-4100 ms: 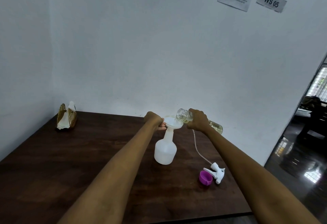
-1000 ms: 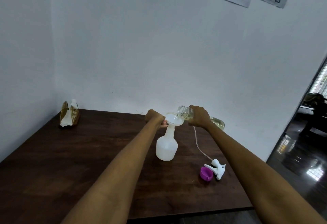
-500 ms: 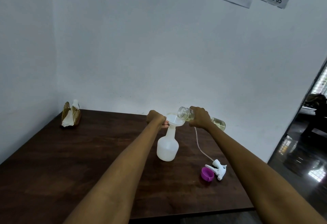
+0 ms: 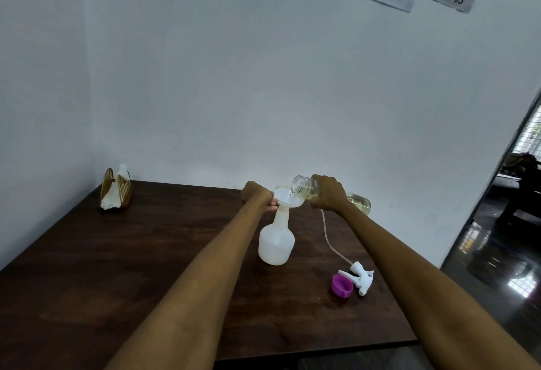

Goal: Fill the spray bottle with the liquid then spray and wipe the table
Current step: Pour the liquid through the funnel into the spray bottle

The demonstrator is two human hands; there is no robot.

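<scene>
A: Pouring right now; the right hand (image 4: 328, 191) is tilting the clear bottle (image 4: 304, 189) almost flat, its grip wrapped round the bottle's middle, the open mouth hanging over the white funnel (image 4: 285, 196); a thin stream of liquid is running into the funnel.

B: And the left hand (image 4: 257, 195) is steadying things; its grip is curled at the funnel's rim, fingertips showing just under the edge; the funnel is sitting in the neck of the white spray bottle (image 4: 276, 242), which is standing upright near the middle of the dark wooden bench (image 4: 87, 267).

A: Yellowish liquid is showing in the clear bottle's raised base, behind the right wrist; how full the spray bottle is getting, I cannot tell through the cloudy plastic.

B: The white trigger head (image 4: 358, 277) is lying on its side on the bench, to the right of the spray bottle, its thin tube (image 4: 328, 238) curving back toward the right hand; a purple cap (image 4: 341, 285) is lying just beside the trigger head, touching it or nearly so.

A: Far left corner, a golden napkin holder (image 4: 115, 189) with white napkins is standing by the wall.
</scene>
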